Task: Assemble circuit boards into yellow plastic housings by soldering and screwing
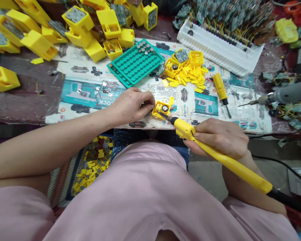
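In front of me on the table lies a small open yellow plastic case (pixel 161 109) with a round metal part inside. My left hand (pixel 137 105) is at the case's left edge, thumb and fingers pinched together; whatever they pinch is too small to make out. My right hand (pixel 219 137) is wrapped around a yellow soldering iron (pixel 187 129) with a black cable. Its metal tip reaches into the case from the right. Just beyond the case is a heap of small yellow plastic pieces (pixel 188 75).
A green tray (pixel 137 63) with round metal parts lies behind. Yellow housings (pixel 85 30) pile up at back left. A white rack (pixel 218 47) carries wired boards. A yellow screwdriver (pixel 220 90) and a grey power driver (pixel 283 93) are at right. Yellow parts fill a bin (pixel 71 184) below.
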`<state>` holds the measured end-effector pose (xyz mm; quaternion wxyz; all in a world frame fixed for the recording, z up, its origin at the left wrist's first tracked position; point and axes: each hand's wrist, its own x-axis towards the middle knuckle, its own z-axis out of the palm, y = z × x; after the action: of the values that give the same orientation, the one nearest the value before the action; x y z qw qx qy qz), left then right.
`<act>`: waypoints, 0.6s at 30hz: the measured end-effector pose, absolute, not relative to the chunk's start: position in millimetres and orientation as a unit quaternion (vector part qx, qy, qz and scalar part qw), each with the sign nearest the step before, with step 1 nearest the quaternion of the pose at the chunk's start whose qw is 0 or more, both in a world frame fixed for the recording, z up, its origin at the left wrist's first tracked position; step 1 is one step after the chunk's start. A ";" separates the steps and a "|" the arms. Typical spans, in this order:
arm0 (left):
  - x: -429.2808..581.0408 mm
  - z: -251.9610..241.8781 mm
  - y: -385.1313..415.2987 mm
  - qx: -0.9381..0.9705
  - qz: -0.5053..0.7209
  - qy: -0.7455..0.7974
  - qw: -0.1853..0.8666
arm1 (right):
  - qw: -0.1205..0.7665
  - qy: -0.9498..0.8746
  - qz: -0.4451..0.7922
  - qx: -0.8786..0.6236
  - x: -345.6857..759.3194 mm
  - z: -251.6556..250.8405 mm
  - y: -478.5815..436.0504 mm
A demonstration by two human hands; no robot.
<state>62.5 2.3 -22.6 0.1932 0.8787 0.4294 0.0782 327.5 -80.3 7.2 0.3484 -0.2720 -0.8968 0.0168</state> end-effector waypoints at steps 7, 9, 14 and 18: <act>59.7 -24.4 2.2 0.893 0.075 0.411 0.167 | 0.335 -0.895 0.023 -0.293 325.3 7.0 -80.2; 59.8 -25.8 1.6 0.899 0.088 0.400 0.152 | 0.363 -0.883 0.018 -0.297 323.4 5.8 -80.3; 60.8 -25.6 0.5 0.897 0.077 0.406 0.157 | 0.364 -0.873 0.006 -0.323 322.3 5.7 -79.2; 60.3 -23.3 0.7 0.883 0.069 0.427 0.184 | 0.353 -0.882 0.019 -0.312 324.1 6.8 -80.4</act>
<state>60.3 0.7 -23.3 0.1842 0.8827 0.4269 0.0690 324.1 -80.4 6.8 0.3529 -0.3116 -0.8820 0.0185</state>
